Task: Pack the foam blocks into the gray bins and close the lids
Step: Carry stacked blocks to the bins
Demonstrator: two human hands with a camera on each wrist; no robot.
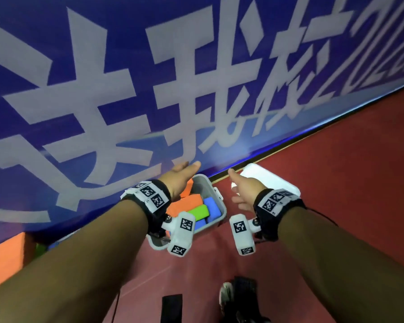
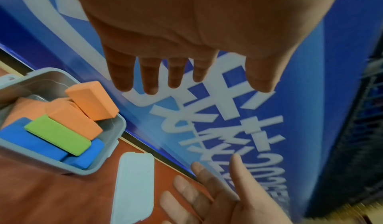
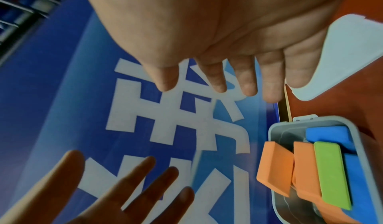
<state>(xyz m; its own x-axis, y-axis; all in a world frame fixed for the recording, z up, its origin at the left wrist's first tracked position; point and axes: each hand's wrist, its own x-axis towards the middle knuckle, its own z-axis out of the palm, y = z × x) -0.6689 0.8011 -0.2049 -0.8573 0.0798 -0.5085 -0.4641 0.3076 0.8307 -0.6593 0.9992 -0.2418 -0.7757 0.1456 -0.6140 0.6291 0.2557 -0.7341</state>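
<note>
**Bin filled, lid not yet on**

At lower centre of the head view, against the foot of the blue banner (image 1: 103, 78), sits the open gray bin (image 1: 221, 214) on the red floor (image 1: 336, 171). Orange foam blocks (image 2: 92, 100), a green foam block (image 2: 58, 134) and blue foam blocks (image 2: 31, 141) lie stacked inside it; one orange block tilts up and rises above the rim on the banner side. The pale lid (image 1: 269, 179) lies flat on the floor just beside the bin, to its right in the head view, apart from it.

Both hands hover above the bin and hold nothing. The left hand (image 1: 181, 179) has straight, spread fingers over the bin's left edge; the right hand (image 1: 241, 190) is likewise relaxed and spread, nearest the lid.

Packing of this bin looks finished, so closing seems the step in hand. Next, the tilted orange block likely needs pressing flat, then the lid must be picked up, squared to the rim and pushed down. More blocks show at the lower left edge of the head view, their container hidden.
</note>
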